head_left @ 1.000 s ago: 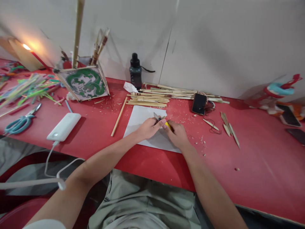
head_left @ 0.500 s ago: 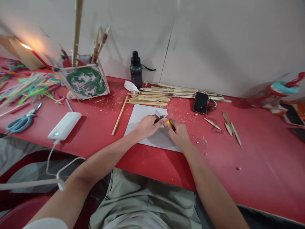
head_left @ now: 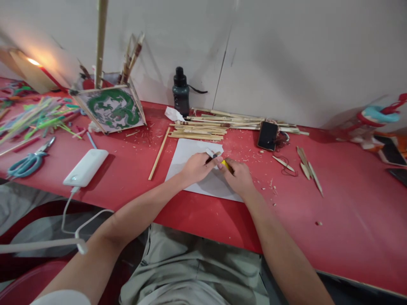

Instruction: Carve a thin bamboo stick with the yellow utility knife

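Observation:
My right hand (head_left: 239,176) is closed around the yellow handle of a utility knife (head_left: 226,165), whose blade points up and left over a sheet of white paper (head_left: 184,157). Close against it, my left hand (head_left: 199,167) is closed too, its thumb pressed near the base of the blade. A small brownish tip shows by the blade, but the fingers hide what the left hand grips. Both hands meet above the paper. To the left of the sheet lies a single bamboo stick (head_left: 159,153), and behind it rests a stack of bamboo strips (head_left: 197,132).
At the left stand a lit red candle (head_left: 52,78), a dragon-patterned box (head_left: 114,110) with sticks in it, blue-handled pliers (head_left: 30,163) and a white power bank (head_left: 85,168). A dark bottle (head_left: 181,95) stands behind; a phone (head_left: 267,136) and pointed bamboo pieces (head_left: 308,165) lie right.
The knife blade has tilted slightly between my fingers, and more of the brownish tip shows beside it. Both hands stay at nearly the same place over the paper.

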A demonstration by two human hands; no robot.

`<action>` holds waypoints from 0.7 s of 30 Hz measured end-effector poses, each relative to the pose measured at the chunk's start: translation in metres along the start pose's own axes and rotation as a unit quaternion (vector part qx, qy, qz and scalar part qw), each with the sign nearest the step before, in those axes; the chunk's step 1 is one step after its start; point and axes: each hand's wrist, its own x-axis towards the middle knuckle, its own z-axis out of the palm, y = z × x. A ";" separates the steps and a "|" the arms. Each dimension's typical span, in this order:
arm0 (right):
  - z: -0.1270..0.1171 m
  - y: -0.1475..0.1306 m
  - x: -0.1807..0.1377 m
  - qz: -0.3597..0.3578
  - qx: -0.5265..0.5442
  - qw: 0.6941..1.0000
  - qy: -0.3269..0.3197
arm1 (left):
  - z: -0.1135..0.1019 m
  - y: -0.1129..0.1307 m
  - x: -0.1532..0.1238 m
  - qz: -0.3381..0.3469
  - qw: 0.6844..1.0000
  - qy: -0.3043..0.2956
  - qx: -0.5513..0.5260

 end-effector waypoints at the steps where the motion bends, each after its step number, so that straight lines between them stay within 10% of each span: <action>1: 0.000 0.001 0.000 0.000 -0.010 1.000 0.004 | 0.000 0.000 0.000 -0.005 1.000 -0.003 -0.009; 21: 0.009 -0.001 -0.003 0.015 -0.131 0.988 0.083 | 0.008 -0.018 0.009 -0.086 0.994 0.043 -0.049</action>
